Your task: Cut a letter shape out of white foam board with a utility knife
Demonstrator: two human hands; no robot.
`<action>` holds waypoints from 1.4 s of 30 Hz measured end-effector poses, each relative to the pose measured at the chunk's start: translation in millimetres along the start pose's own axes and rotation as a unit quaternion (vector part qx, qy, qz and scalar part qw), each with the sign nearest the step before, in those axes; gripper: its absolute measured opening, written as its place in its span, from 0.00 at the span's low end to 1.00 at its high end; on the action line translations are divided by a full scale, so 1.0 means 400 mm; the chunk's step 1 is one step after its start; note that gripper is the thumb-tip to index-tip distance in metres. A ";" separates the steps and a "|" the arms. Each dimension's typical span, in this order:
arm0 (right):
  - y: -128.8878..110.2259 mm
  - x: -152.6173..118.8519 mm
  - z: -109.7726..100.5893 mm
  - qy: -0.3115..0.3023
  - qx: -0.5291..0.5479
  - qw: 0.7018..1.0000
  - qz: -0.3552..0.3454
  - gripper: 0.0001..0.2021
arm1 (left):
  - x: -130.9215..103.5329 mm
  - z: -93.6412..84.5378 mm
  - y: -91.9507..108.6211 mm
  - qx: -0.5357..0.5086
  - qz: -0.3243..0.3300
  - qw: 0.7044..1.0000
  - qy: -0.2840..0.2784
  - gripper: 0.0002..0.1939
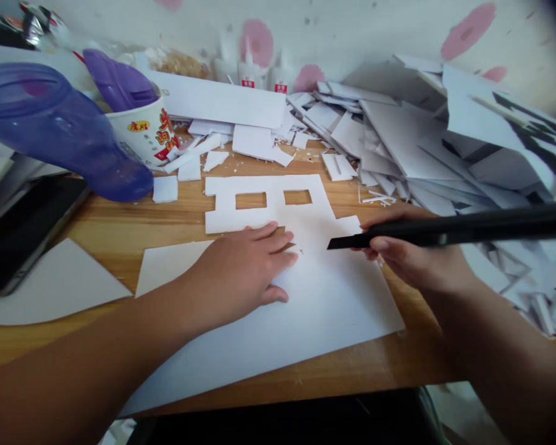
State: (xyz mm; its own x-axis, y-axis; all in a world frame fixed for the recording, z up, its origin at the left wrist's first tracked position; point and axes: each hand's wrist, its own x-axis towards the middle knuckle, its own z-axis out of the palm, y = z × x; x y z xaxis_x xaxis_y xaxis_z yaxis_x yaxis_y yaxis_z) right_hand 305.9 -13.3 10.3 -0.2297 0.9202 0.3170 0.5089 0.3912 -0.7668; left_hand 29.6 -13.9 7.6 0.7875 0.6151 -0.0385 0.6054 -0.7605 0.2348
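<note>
White board [333, 296] flat on the wooden counter [380, 368], mid-scene, with two rectangular cutouts in its far part and a smaller one partly hidden by the left hand [241, 266]. Left hand palm down on the board, fingers spread. Right hand [412, 259] at the board's right edge, fingers pinching a black cutter [445, 230], blade pointing left over the surface; contact between tip and board impossible to tell. Handling, as judged: board light and fairly stiff, likely fragile at the narrow strips around the cutouts; best held by the broad near area or outer edges. Cutter light, rigid, presumably sharp; best gripped behind the blade. Edges and room: near left corner at the counter's near edge; bare wood along the near right side, narrower farther back beside a heap of white offcuts [398, 142]. To the left, a triangular offcut [65, 284] close by; far left, a blue-purple container [74, 136].
</note>
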 end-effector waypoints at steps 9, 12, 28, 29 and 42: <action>0.048 0.138 0.032 -0.253 0.152 0.955 0.030 0.12 | -0.001 0.000 -0.008 0.002 0.016 1.000 0.021 0.29; 0.055 0.139 0.031 -0.268 0.165 0.949 0.025 0.11 | 0.000 -0.002 -0.008 0.003 0.017 1.000 0.019 0.29; 0.043 0.154 0.040 -0.290 0.145 0.946 -0.020 0.10 | -0.002 0.001 -0.011 0.025 0.025 0.999 0.021 0.29; 0.043 0.155 0.039 -0.293 0.142 0.945 -0.022 0.10 | -0.002 0.000 -0.011 0.026 0.028 0.999 0.022 0.29; 0.044 0.143 0.035 -0.287 0.105 0.952 -0.034 0.06 | -0.002 -0.002 -0.010 0.025 0.018 0.999 0.010 0.30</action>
State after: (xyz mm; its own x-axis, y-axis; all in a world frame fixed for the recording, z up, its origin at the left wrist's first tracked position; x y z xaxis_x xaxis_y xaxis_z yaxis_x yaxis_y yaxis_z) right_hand 289.9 45.9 7.1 -0.7023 0.7094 0.0588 0.3138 0.3827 -0.8689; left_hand 26.3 -11.1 7.3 0.8066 0.5909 -0.0114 0.5822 -0.7911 0.1874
